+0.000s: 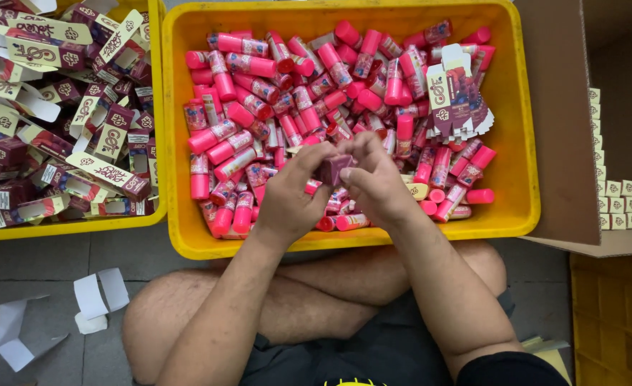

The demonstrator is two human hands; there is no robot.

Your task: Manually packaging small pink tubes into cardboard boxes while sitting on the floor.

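A small dark maroon carton point(334, 169) sits pinched between both hands' fingertips. It hovers above the pink tubes point(258, 93), end toward the camera.

Grey tiled floor point(51, 261) underfoot, dull and matte, with thin joints between tiles. Scraps of white folded card point(100, 297) scattered at lower left, another bent piece point(12, 336) nearer the edge. Brown corrugated cardboard carton point(559, 121) standing open at right, its flap lying flat, rows of small white boxes point(615, 196) stacked inside against its shadowed inner wall. Yellow plastic crate wall point(613, 314) at lower right corner. Even, soft overhead light, no hard shadows. No walls or windows in view.
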